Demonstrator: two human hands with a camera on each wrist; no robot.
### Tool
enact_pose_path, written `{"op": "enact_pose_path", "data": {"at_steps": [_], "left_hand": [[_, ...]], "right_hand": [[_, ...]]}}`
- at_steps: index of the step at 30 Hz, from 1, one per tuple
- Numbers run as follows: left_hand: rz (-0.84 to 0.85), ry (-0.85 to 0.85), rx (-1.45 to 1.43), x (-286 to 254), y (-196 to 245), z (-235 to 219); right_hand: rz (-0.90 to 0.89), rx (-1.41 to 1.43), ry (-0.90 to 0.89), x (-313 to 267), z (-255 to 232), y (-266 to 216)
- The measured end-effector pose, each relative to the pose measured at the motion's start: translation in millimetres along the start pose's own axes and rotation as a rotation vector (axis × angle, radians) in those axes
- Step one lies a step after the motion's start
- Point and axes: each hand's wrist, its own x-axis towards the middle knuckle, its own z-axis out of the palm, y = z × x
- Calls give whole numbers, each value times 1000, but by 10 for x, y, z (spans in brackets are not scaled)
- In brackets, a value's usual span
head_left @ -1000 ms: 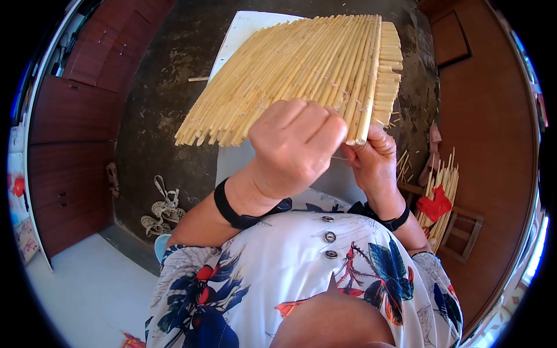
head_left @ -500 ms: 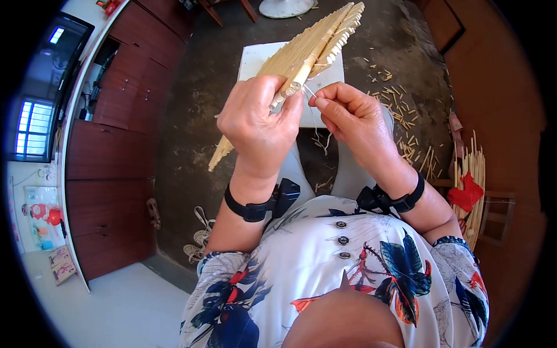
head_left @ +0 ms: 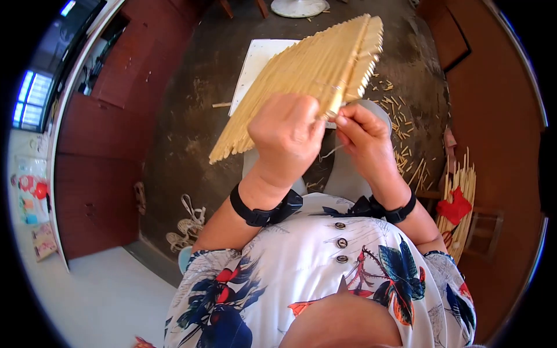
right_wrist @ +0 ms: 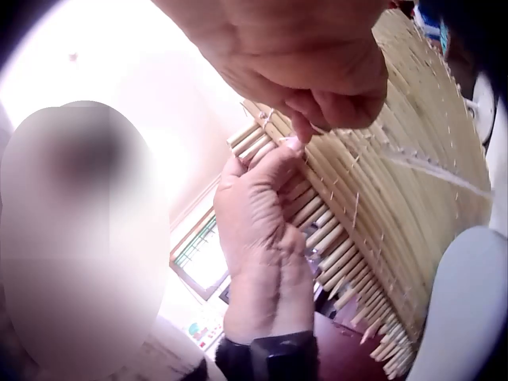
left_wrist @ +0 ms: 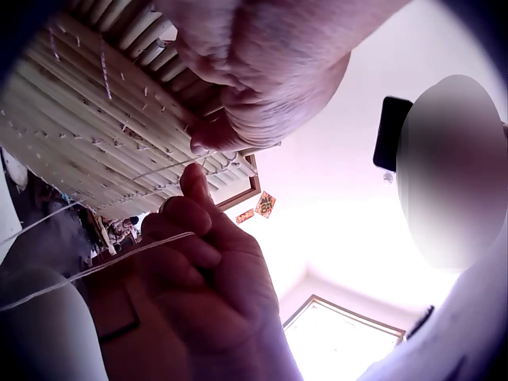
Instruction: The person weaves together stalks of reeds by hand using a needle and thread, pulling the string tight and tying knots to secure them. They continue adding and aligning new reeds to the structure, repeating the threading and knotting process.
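Observation:
A mat of pale thin sticks [head_left: 290, 87], stitched together in rows with thread, is held up tilted over the lap. My left hand [head_left: 284, 130] grips the mat's near corner, fingers over the edge and thumb [right_wrist: 278, 163] pressed against the end sticks. Right beside that corner, my right hand [head_left: 371, 139] pinches white thread [left_wrist: 103, 262] at the mat's border. In the left wrist view the thread trails from the right hand's curled fingers [left_wrist: 182, 218], and another strand crosses the mat. The right wrist view shows both hands' fingertips close together at the edge stick.
Beyond the knees stands a white board [head_left: 255, 61], partly under the mat. Cut stick pieces [head_left: 400, 119] litter the floor at right, near a bundle of long sticks [head_left: 464, 180] with a red cloth [head_left: 454, 206]. Dark red cabinets [head_left: 98, 139] line the left; sandals [head_left: 188, 226] lie near them.
The mat turned from face-up to a steep edge-on tilt, then partly back. My right hand drew slightly away with the thread, then returned to the mat's corner. The left hand kept its grip.

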Motion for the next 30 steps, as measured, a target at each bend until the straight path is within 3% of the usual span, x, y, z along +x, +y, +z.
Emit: {"op": "enact_pose_path", "data": {"at_steps": [2,6,7,11,17,25,27,30], "left_hand": [[-36,-28,1,-116,14,3],[44,-86,-41,-309,22,84],[90,-27,-40,-302,23,129],[171,48,-10,-275,14,204],[183,-41,-8,-224,23,147],[177,-22,-31,-212,24,174],[175,-23,-31,-219,33,183],[194,-44,-30,-242,40,189]], "right_hand": [[127,-116,12,-108,-70,41],[222,-27,-25,-262,-212,186],[233,-31,-19,-284,-236,207],[190,34,2,-281,-234,275],[144,126,42,-256,-175,316],[118,157,45,-247,-191,307],[120,149,116,-253,-161,276],[152,132,55,-233,-240,234]]}}
